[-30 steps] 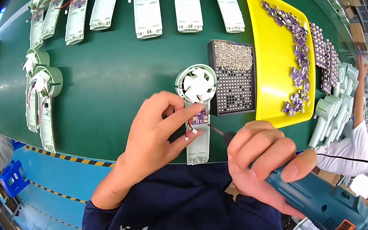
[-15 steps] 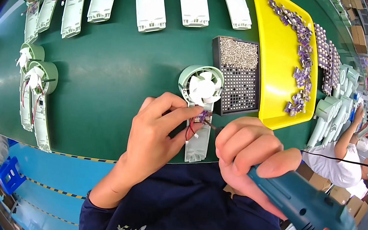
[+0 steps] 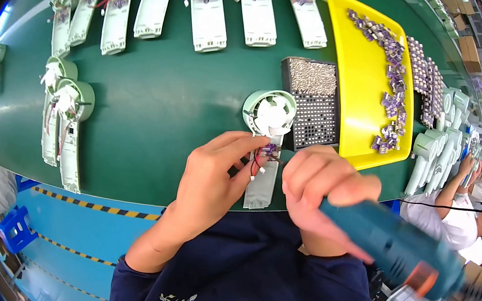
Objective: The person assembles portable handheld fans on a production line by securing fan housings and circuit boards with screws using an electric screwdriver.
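My right hand (image 3: 325, 190) grips a teal electric screwdriver (image 3: 389, 236), blurred by motion, its tip pointing left toward a small purple circuit board (image 3: 270, 150). Whether the tip touches a screw cannot be made out. That board lies in the open pale green half-shell of a handheld fan (image 3: 259, 195), near the table's front edge. At its far end, white blades (image 3: 273, 115) sit inside a round ring. My left hand (image 3: 210, 174) bends over the shell's left side, index finger and thumb closed about the board beside red and black wires (image 3: 256, 164).
Right of the fan lies a black perforated tray (image 3: 317, 121) with small screws (image 3: 313, 77). Beyond it is a yellow tray (image 3: 358, 105) with purple boards (image 3: 396, 77). Several open fan shells (image 3: 206, 22) line the far side; two more (image 3: 71, 154) lie left. Co-workers (image 3: 444, 216) sit at right.
The view has shifted slightly. The screwdriver's rear end has swung upward, and my right hand has turned with it. My left hand remains at the board.
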Motion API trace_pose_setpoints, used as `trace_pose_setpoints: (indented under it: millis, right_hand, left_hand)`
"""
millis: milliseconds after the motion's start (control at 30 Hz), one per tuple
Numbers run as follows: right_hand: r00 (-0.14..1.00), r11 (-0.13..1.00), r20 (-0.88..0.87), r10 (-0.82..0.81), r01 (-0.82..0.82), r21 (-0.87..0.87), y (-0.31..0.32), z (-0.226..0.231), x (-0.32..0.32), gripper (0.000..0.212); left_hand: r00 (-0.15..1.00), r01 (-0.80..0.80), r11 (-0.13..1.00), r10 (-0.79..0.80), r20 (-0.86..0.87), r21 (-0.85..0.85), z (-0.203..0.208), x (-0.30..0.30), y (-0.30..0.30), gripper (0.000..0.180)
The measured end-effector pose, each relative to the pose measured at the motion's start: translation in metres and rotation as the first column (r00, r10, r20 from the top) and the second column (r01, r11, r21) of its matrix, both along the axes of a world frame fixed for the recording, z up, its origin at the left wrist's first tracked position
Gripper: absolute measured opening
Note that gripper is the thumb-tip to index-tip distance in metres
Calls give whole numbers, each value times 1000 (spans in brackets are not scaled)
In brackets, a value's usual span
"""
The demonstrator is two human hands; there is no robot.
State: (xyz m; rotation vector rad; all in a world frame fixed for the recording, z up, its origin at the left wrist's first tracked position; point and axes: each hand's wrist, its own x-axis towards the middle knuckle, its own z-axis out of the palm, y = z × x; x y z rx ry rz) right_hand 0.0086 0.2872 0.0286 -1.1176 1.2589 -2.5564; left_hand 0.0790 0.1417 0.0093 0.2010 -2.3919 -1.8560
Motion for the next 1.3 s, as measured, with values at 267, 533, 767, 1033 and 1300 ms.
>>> trace_pose_setpoints:
  millis: [267, 533, 767, 1033, 1300]
  right_hand:
    - [927, 904, 294, -234, 318, -285, 55, 12, -4, 64]
    - [826, 904, 500, -259, 390, -176, 65, -33, 12, 67]
    - [751, 883, 587, -303, 453, -122, 56, -35, 20, 68]
    - [723, 866, 617, -310, 482, -130, 59, -39, 24, 68]
    - [719, 863, 608, -337, 494, -106, 60, -43, 24, 68]
  left_hand:
    - [996, -77, 876, 42, 84, 477, 8, 18, -22, 25]
    - [868, -462, 878, 476, -138, 124, 53, 20, -148, 26]
    - [772, -615, 782, 624, -120, 106, 44, 3, -353, 29]
    - [782, -617, 775, 624, -11, 136, -11, -12, -413, 28]
    - [798, -603, 787, 597, 85, 131, -9, -25, -424, 30]
